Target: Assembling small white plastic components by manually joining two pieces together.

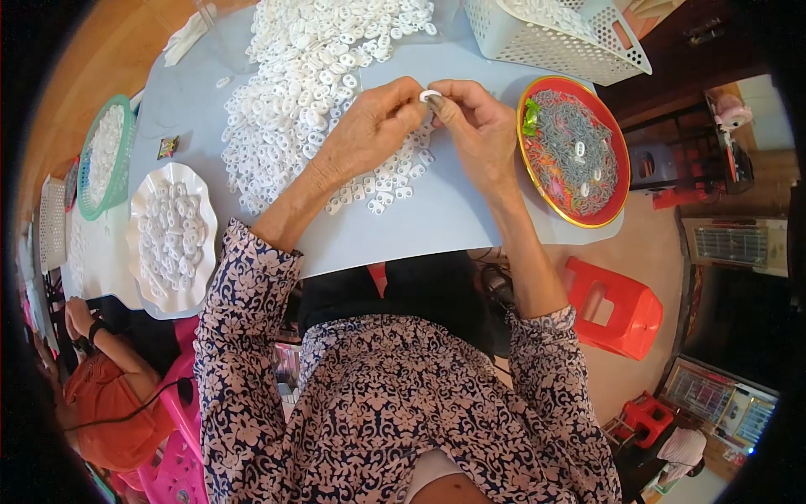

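My left hand (372, 128) and my right hand (480, 133) meet above the table, fingertips pinched together. Between them is a small white oval plastic piece (429, 96), gripped by the right thumb and forefinger, with the left fingertips closed at its other side. Below and beyond my left hand spreads a big heap of white plastic pieces (281, 109), many with two holes. Close by my right hand stands a red, gold-rimmed plate (622, 172) of thin grey spring-like bits (579, 126), with a few white pieces lying on top.
A scalloped white dish (207, 239) of white pieces is at the table's left, near a green basket (126, 155) and a small wrapped packet (168, 148). A perforated white basket (537, 50) stands far right. Red stool (617, 309) at right; another person (113, 391) sits at left.
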The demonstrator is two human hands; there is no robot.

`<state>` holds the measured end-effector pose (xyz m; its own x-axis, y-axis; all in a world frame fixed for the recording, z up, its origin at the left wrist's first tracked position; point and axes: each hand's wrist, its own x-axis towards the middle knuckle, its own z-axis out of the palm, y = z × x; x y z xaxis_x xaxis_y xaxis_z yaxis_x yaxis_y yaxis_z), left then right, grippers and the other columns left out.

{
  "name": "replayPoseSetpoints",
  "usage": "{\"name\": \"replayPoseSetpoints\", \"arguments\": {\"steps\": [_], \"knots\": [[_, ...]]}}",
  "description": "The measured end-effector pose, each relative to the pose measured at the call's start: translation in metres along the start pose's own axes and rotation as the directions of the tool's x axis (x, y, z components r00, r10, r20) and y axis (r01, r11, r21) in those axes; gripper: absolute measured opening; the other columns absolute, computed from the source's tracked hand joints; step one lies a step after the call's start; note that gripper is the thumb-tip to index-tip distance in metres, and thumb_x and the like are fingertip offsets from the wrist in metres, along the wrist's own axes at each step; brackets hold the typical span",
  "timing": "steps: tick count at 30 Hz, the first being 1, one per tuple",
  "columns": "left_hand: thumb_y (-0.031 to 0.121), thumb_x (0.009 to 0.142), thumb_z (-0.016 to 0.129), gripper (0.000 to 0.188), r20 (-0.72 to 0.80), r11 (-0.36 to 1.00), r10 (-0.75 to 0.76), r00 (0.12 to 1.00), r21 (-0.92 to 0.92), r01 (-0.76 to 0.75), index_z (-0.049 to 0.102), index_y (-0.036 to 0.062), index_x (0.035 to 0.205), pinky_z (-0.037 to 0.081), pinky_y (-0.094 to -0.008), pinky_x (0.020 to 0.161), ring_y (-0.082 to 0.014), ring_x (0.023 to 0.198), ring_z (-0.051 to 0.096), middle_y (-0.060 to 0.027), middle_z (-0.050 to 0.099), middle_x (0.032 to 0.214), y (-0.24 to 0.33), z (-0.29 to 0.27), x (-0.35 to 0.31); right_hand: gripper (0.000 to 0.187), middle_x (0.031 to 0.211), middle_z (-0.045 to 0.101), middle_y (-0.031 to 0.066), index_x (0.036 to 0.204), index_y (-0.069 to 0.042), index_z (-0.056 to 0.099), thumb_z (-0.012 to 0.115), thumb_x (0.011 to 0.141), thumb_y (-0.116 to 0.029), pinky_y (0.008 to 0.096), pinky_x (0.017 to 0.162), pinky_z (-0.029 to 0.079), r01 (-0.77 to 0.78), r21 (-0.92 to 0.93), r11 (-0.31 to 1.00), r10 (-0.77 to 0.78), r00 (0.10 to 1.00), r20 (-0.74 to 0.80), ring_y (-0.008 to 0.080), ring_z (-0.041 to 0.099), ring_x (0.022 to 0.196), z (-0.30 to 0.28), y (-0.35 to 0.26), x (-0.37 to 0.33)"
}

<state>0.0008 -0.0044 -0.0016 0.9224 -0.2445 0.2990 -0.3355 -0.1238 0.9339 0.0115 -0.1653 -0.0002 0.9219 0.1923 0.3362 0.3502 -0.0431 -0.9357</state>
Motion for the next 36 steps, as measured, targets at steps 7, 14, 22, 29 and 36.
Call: {"name": "replayPoseSetpoints", "arguments": {"steps": [7, 14, 22, 29, 36], "knots": [[0.012, 0.086, 0.047, 0.015, -0.234, 0.982, -0.094, 0.968, -0.181, 0.052, 0.058, 0.0037, 0.081, 0.039, -0.0225, 0.063, -0.0062, 0.069, 0.049, 0.0016, 0.052, 0.068, -0.003, -0.015, 0.005, 0.013, 0.073, 0.064, 0.0003, 0.091, -0.001, 0.065, 0.064, 0.084, -0.012, 0.023, 0.059, 0.046, 0.204, -0.158, 0.966, -0.226, 0.965, -0.132, 0.0059, 0.054, 0.062, -0.001, -0.027, 0.034], [0.021, 0.091, 0.044, 0.025, -0.431, 0.943, -0.144, 0.891, -0.333, -0.008, 0.056, -0.0009, 0.091, 0.043, -0.0269, 0.074, -0.0124, 0.071, 0.052, -0.0038, 0.053, 0.066, 0.006, -0.034, 0.01, 0.014, 0.078, 0.065, 0.0183, 0.085, -0.001, 0.066, 0.061, 0.08, -0.013, 0.0426, 0.07, 0.049, 0.25, -0.77, 0.587, -0.455, 0.889, -0.058, 0.0278, 0.065, 0.076, -0.089, -0.036, 0.133], [0.022, 0.09, 0.043, 0.027, -0.448, 0.962, -0.164, 0.879, -0.271, 0.041, 0.056, -0.002, 0.091, 0.044, -0.0265, 0.071, -0.0124, 0.066, 0.05, -0.0052, 0.055, 0.067, -0.004, -0.042, 0.002, 0.009, 0.079, 0.064, 0.0136, 0.082, -0.005, 0.065, 0.061, 0.077, -0.012, 0.04, 0.067, 0.048, 0.502, -0.555, 0.663, -0.312, 0.86, 0.404, 0.0332, 0.06, 0.071, -0.021, -0.043, 0.067], [0.025, 0.091, 0.045, 0.027, -0.361, 0.974, -0.142, 0.922, -0.219, 0.064, 0.056, 0.0004, 0.088, 0.037, -0.0229, 0.061, -0.0086, 0.065, 0.047, -0.0017, 0.054, 0.066, 0.001, -0.028, 0.003, 0.011, 0.077, 0.061, 0.0137, 0.075, -0.004, 0.064, 0.062, 0.076, -0.015, 0.0435, 0.068, 0.047, 0.573, -0.557, 0.601, -0.151, 0.766, 0.625, 0.0349, 0.059, 0.073, -0.007, -0.004, 0.043], [0.022, 0.09, 0.045, 0.025, -0.295, 0.978, -0.153, 0.943, -0.18, 0.102, 0.057, 0.0007, 0.086, 0.041, -0.024, 0.064, -0.0087, 0.064, 0.048, -0.0017, 0.053, 0.066, 0.005, -0.024, 0.001, 0.01, 0.077, 0.064, 0.0145, 0.079, -0.001, 0.063, 0.063, 0.075, -0.011, 0.0383, 0.067, 0.048, 0.422, -0.668, 0.613, 0.088, 0.803, 0.589, 0.0303, 0.062, 0.072, 0.002, -0.012, 0.048]]}}
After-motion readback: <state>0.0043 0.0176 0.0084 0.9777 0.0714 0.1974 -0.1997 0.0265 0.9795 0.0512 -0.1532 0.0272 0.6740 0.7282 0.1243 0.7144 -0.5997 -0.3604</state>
